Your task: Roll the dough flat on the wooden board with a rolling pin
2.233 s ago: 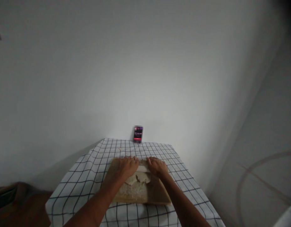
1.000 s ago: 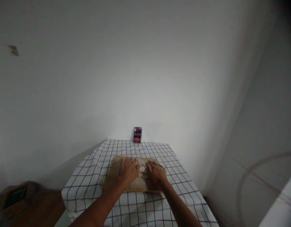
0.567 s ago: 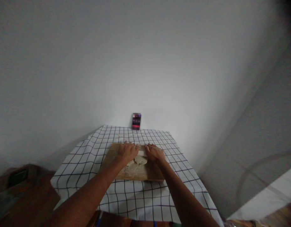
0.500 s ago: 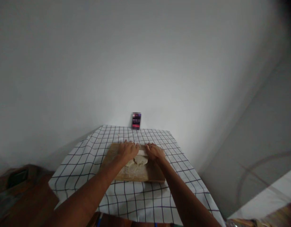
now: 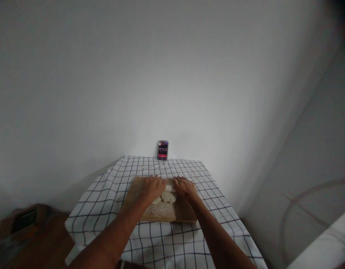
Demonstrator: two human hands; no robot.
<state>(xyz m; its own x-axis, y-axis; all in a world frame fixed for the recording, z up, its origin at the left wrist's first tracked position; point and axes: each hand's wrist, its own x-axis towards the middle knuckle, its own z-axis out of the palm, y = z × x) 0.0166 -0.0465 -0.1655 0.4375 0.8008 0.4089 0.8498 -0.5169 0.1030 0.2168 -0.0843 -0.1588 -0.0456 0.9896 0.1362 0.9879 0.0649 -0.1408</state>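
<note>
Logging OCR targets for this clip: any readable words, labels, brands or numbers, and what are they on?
Dark box at the wall, far edge of the checked cloth: print in red and purple, pixelated, not readable.
Wooden board, dough, wall: no text visible.
Nothing can be quoted.

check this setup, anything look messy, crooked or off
Mostly tidy. The wooden board carries a pale dusting, likely flour, below the dough, and a few specks lie on the checked cloth toward the far edge. The left hand and right hand press a pale roller. Nothing looks damaged.
</note>
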